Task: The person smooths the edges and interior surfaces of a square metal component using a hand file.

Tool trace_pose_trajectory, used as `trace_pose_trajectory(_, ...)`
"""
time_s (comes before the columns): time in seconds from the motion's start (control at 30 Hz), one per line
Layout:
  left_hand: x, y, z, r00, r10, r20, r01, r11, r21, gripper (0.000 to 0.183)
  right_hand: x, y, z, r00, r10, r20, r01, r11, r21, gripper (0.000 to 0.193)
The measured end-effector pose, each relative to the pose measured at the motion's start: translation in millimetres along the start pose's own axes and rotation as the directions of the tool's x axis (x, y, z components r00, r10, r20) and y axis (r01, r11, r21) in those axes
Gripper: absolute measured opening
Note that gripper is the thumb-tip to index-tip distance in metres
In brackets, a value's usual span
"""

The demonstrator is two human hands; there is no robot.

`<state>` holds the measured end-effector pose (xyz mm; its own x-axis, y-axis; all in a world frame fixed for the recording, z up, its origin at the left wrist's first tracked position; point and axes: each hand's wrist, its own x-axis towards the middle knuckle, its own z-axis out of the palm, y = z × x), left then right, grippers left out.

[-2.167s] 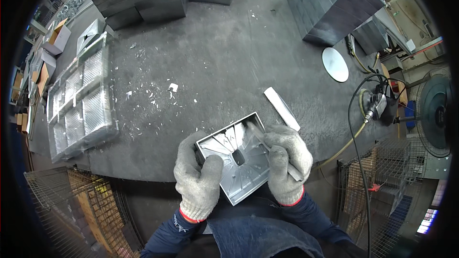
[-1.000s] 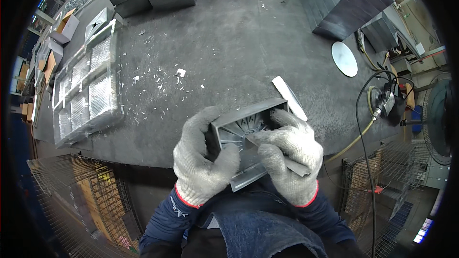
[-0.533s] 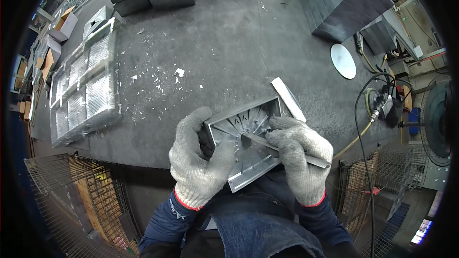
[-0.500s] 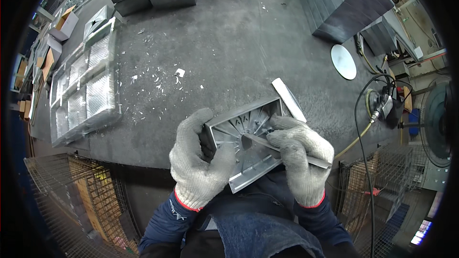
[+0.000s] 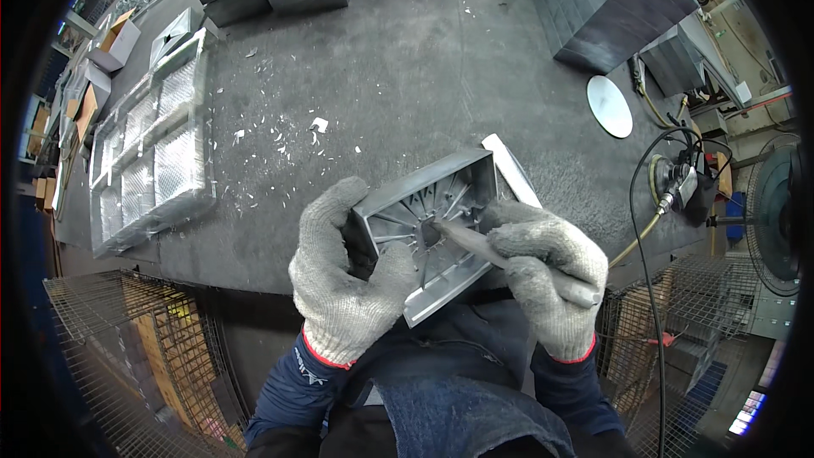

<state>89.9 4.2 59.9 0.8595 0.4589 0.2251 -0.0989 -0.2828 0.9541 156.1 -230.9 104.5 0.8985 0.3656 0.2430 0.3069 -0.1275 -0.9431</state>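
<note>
My gloved left hand (image 5: 343, 284) grips a square, shallow metal casting (image 5: 424, 180) by its left wall, thumb inside and fingers outside. Ribs fan out inside the casting around a dark central hole, and it is tilted so the inside faces me. In my gloved right hand (image 5: 547, 276) is a narrow grey file (image 5: 471, 243). Its tapered tip rests at or just over the hole's edge; exact contact is hard to make out. The file's other end shows below my right fingers. A pale flat metal bar (image 5: 510, 168) lies on the table just behind the casting.
White shavings (image 5: 284, 140) litter the dark table (image 5: 407, 93). At left stands a divided clear tray (image 5: 174, 148). Grey block stacks (image 5: 610, 8) rise at the back; a silver disc (image 5: 610, 108) and a hose-fed power sander (image 5: 670, 178) are at right. Wire baskets (image 5: 144, 356) flank me.
The casting has shifted slightly up and left with my left hand. My right hand has moved a little right and turned the file, which shows rounder now.
</note>
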Motion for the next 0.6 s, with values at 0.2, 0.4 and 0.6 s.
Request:
trace_pose_trajectory(0.2, -3, -1, -1, 1.0, -0.016, -0.026, 0.015, 1.0, -0.009, 0.072, -9, -6, -2, 0.993, -0.071, 0.091, 0.088, 0.975, -0.204, 0.025)
trace_pose_trajectory(0.4, -7, -1, 1, 0.995, 0.094, -0.032, -0.092, 0.994, 0.06, 0.068, -4, 2, 22, 0.983, -0.103, 0.154, 0.131, 0.974, -0.184, 0.038)
trace_pose_trajectory(0.6, 13, 1, -4, 0.992, 0.059, -0.111, -0.037, 0.98, 0.198, 0.055, -25, -1, 4, 0.982, 0.181, -0.055, -0.137, 0.881, 0.452, 0.018)
